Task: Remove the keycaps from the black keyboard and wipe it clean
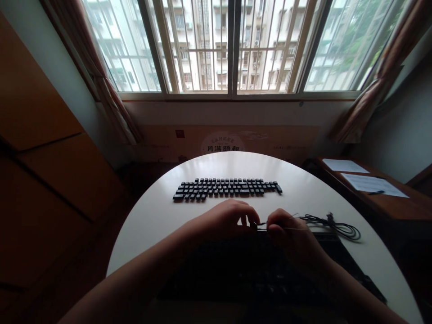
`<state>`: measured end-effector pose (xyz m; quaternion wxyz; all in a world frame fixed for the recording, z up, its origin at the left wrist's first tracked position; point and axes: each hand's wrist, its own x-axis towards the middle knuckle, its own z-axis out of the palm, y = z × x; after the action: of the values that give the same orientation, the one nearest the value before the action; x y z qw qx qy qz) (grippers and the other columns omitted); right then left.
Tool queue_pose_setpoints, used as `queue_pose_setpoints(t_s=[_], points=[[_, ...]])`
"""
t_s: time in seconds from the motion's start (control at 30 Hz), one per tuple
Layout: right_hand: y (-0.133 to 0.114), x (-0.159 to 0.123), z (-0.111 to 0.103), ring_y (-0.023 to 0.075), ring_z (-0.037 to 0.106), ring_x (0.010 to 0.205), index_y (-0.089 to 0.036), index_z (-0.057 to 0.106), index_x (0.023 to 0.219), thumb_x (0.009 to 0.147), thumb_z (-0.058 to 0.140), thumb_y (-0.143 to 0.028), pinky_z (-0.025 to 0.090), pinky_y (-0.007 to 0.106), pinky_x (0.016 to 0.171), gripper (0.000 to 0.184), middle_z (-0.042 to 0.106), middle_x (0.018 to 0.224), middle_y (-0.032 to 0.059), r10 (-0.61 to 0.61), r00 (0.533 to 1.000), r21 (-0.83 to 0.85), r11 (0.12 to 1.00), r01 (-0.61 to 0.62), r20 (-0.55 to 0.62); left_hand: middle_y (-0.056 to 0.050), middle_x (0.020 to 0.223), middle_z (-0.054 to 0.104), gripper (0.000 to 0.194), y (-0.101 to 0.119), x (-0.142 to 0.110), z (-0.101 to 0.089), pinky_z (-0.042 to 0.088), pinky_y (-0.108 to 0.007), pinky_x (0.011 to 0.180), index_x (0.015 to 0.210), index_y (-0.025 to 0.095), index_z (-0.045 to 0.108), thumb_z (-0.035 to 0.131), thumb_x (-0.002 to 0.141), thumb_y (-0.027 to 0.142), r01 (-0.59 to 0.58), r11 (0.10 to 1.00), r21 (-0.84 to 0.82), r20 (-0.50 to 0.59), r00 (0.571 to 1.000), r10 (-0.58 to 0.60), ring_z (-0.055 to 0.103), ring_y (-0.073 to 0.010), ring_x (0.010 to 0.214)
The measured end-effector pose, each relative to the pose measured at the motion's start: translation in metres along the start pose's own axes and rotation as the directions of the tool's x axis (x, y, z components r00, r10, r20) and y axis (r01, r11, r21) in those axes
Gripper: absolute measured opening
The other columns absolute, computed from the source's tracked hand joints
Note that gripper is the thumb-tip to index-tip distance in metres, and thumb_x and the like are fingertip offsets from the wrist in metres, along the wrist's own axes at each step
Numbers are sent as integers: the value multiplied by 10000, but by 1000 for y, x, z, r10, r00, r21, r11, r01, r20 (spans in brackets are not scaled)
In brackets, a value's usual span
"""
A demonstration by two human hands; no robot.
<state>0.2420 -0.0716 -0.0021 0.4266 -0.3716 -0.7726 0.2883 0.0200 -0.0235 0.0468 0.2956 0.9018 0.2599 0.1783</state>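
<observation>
One thin wire tool (262, 224), apparently a keycap puller, is located between the two hands, above the far edge of one black keyboard (249, 265) at 6 o'clock. The right hand (286, 226) is closed around the tool, thin ends projecting at 3 o'clock; the left hand (234, 215) pinches one small black piece (254, 226), probably a keycap. Caution: a sudden release of wire tension could flick the piece out of the narrow fingertip grip. A wrist swept toward 11 o'clock could scatter the loose black keycaps (229, 186), arranged in rows on one white counter (151, 234); they number in the dozens, too small to count exactly. One coiled cable (347, 229) lies at 3 o'clock, near the right hand, which could snag it. At 2 o'clock, one brown side counter (420, 197) carries two paper sheets (373, 184) and one dark pen-like item (376, 192).
</observation>
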Motion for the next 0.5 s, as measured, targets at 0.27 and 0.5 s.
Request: queue_pose_setpoints(t_s=[0.27,0.5], points=[[-3,2,3,99,378,471,-204,539,864,993,485,-426,295,223,456,263,452,585,-59,30,999,-55,998,-28,44,1,940,716,193,0,-2,-10,468,-215,687,1028,216,695,718,836,199,70,991,116,76,994,-79,634,-125,785],[1,4,-8,110,384,465,-209,528,854,987,490,-443,308,234,457,272,438,570,-58,9,997,-68,998,-14,-72,-62,1086,653,212,-43,-16,-38,469,-259,766,1028,214,712,540,914,167,219,891,398,-37,974,-223,624,-178,920]])
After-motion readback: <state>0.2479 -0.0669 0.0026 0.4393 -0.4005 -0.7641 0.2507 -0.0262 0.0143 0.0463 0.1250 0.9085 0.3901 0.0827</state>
